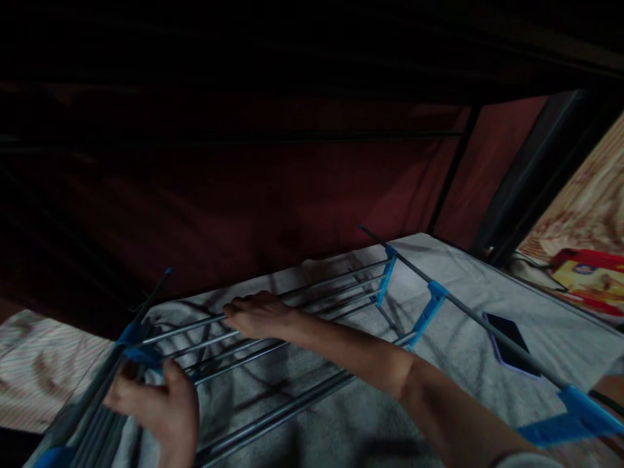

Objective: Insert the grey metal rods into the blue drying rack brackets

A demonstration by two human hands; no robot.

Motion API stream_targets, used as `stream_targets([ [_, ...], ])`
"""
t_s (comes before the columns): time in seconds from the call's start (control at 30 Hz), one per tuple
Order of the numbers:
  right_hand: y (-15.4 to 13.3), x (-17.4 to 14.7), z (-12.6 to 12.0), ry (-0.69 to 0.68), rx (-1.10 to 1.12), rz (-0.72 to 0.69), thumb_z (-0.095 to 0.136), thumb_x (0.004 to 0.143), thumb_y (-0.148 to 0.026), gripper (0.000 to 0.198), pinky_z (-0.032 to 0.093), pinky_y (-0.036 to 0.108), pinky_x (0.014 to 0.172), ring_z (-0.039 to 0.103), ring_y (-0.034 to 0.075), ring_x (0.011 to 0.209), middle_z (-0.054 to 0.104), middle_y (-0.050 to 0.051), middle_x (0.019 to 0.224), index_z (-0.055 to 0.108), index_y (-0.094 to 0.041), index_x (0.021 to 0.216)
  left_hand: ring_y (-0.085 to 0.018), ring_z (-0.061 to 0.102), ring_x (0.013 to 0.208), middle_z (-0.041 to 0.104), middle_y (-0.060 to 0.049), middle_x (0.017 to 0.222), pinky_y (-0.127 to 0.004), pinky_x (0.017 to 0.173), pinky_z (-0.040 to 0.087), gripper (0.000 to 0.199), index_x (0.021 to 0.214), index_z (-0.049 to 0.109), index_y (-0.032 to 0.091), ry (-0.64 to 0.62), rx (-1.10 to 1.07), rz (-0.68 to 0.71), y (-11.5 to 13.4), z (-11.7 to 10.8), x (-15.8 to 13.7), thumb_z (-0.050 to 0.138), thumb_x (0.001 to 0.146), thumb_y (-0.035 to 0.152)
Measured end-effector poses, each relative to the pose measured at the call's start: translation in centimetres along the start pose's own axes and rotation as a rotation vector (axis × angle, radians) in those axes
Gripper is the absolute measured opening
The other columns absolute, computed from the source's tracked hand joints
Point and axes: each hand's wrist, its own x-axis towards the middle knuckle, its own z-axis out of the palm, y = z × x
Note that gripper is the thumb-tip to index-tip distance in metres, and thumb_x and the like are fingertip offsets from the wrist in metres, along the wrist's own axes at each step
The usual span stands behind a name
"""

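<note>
A metal drying rack (312, 393) with grey rods and blue plastic brackets lies spread on a pale cloth. My right hand (258, 315) reaches across it, fingers closed over the rods at the far side. At the lower left, my left hand (158, 403) grips the rack's side pole just below a blue bracket (141, 351); its fingertips are partly hidden in shadow. Another blue bracket (424, 315) joins the rods to the long pole on the right side. A phone (511, 344) with a dark screen lies partly beneath that pole.
A dark-framed structure with a reddish back panel (292, 188) stands right behind the cloth (468, 273), and a dark beam overhangs above. On the patterned floor at right is a red and yellow package (592, 279). More patterned floor (43, 370) shows at left.
</note>
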Motion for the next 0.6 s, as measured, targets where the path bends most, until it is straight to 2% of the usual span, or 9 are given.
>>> stream_targets([
  [0.03, 0.1, 0.0, 0.0, -0.004, -0.007, -0.002, 0.038, 0.111, -0.034, 0.030, 0.061, 0.040, 0.083, 0.075, 0.024, 0.103, 0.075, 0.011, 0.125, 0.062, -0.019, 0.121, -0.051, 0.047, 0.135, 0.051, -0.033, 0.139, -0.074, 0.103, 0.043, 0.065, 0.152, 0.036, 0.008, 0.059, 0.025, 0.023, 1.1, -0.6, -0.9, 0.050, 0.093, 0.030],
  [0.13, 0.4, -0.3, -0.2, -0.021, -0.018, -0.010, 0.036, 0.109, -0.024, 0.030, 0.061, 0.040, 0.082, 0.075, 0.024, 0.104, 0.073, 0.011, 0.128, 0.058, -0.019, 0.128, -0.048, 0.044, 0.143, 0.047, -0.031, 0.146, -0.069, 0.110, 0.043, 0.071, 0.157, 0.035, 0.012, 0.058, 0.079, 0.246, 4.4, -1.8, -1.6, 0.057, 0.092, 0.028],
  [0.2, 0.6, -0.5, -0.6, -0.012, -0.015, -0.009, 0.035, 0.108, -0.020, 0.032, 0.060, 0.039, 0.083, 0.075, 0.023, 0.105, 0.072, 0.010, 0.130, 0.055, -0.019, 0.133, -0.045, 0.050, 0.138, 0.052, -0.028, 0.144, -0.064, 0.110, 0.044, 0.064, 0.155, 0.039, 0.013, -0.028, 0.082, 0.350, 5.8, -1.6, 0.0, 0.054, 0.095, 0.029],
  [0.23, 0.7, -0.7, -0.8, -0.008, -0.013, -0.002, 0.035, 0.108, -0.020, 0.033, 0.060, 0.039, 0.084, 0.074, 0.023, 0.106, 0.072, 0.010, 0.130, 0.054, -0.019, 0.135, -0.043, 0.055, 0.133, 0.058, -0.026, 0.139, -0.063, 0.110, 0.043, 0.058, 0.153, 0.043, 0.013, -0.137, 0.094, 0.413, 6.1, -1.3, 1.2, 0.050, 0.098, 0.030],
  [0.27, 0.8, -0.9, -1.1, -0.001, -0.014, 0.011, 0.036, 0.108, -0.019, 0.033, 0.060, 0.038, 0.085, 0.074, 0.022, 0.107, 0.071, 0.010, 0.130, 0.054, -0.019, 0.135, -0.040, 0.059, 0.126, 0.064, -0.023, 0.133, -0.063, 0.112, 0.041, 0.051, 0.148, 0.050, 0.014, -0.236, 0.120, 0.475, 6.1, -0.8, 2.5, 0.046, 0.101, 0.031],
  [0.33, 1.0, -1.8, -1.7, 0.035, -0.025, 0.032, 0.038, 0.106, -0.016, 0.034, 0.058, 0.037, 0.090, 0.072, 0.021, 0.111, 0.071, 0.010, 0.130, 0.055, -0.018, 0.136, -0.037, 0.065, 0.109, 0.071, -0.019, 0.116, -0.056, 0.104, 0.045, 0.043, 0.135, 0.062, 0.015, -0.357, 0.145, 0.577, 5.7, 0.3, 4.9, 0.040, 0.104, 0.036],
  [0.47, 1.5, -6.5, -1.7, 0.239, -0.008, 0.073, 0.045, 0.103, -0.015, 0.038, 0.052, 0.039, 0.105, 0.065, 0.022, 0.118, 0.069, 0.009, 0.130, 0.055, -0.021, 0.139, -0.034, 0.065, 0.094, 0.072, -0.015, 0.101, -0.046, 0.085, 0.045, 0.047, 0.122, 0.070, 0.016, -0.406, 0.150, 0.639, 4.1, 1.7, 7.1, 0.033, 0.106, 0.042],
  [0.53, 2.3, -10.4, -0.6, 0.393, 0.062, 0.240, 0.046, 0.102, -0.017, 0.034, 0.051, 0.041, 0.108, 0.063, 0.023, 0.121, 0.070, 0.010, 0.128, 0.061, -0.023, 0.133, -0.034, 0.065, 0.092, 0.072, -0.014, 0.101, -0.045, 0.084, 0.043, 0.047, 0.122, 0.069, 0.018, -0.385, 0.133, 0.671, 3.5, 1.9, 7.2, 0.033, 0.106, 0.043],
  [0.6, 3.7, -14.9, 0.8, 0.609, 0.144, 0.531, 0.044, 0.100, -0.017, 0.030, 0.051, 0.043, 0.107, 0.064, 0.025, 0.116, 0.071, 0.010, 0.118, 0.065, -0.024, 0.121, -0.033, 0.065, 0.091, 0.073, -0.013, 0.101, -0.044, 0.084, 0.042, 0.045, 0.124, 0.069, 0.020, -0.383, 0.119, 0.698, 3.1, 2.1, 7.1, 0.034, 0.106, 0.043],
])
